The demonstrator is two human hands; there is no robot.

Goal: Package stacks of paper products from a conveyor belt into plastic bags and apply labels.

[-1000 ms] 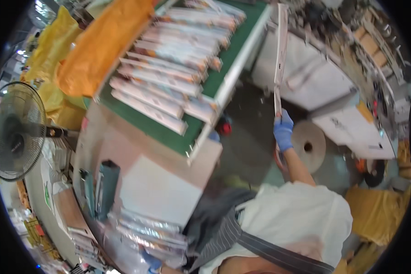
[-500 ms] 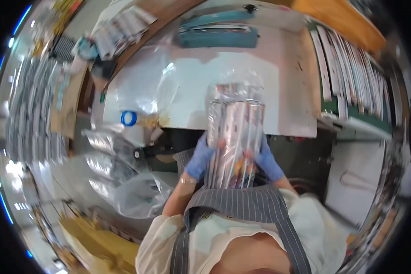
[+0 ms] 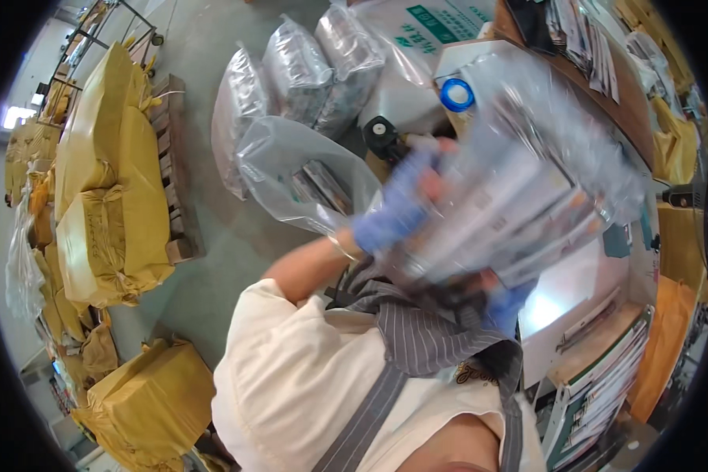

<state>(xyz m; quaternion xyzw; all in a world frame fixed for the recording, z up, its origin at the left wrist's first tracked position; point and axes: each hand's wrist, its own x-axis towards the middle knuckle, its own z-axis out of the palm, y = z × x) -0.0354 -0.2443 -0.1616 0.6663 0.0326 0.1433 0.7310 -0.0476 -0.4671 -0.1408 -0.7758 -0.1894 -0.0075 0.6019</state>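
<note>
1. Yellow sacks (image 3: 106,197) sit on the floor at your left.
2. An open clear bag (image 3: 307,181) is nearby.
3. Your left hand (image 3: 393,208) grips the blurry packet bundle (image 3: 519,189).
4. Your right hand (image 3: 507,307) holds it underneath.

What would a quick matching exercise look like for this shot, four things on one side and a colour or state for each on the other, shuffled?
Things:
1. bundle of packets in both hands
2. left hand
3. wrapped parcels on the floor
4. open plastic bag

Colours or states:
A. yellow, stacked
B. blue glove
C. clear, a few packets inside
D. blurred, wrapped in clear film

Pairs: 1-D, 2-B, 3-A, 4-C
</note>
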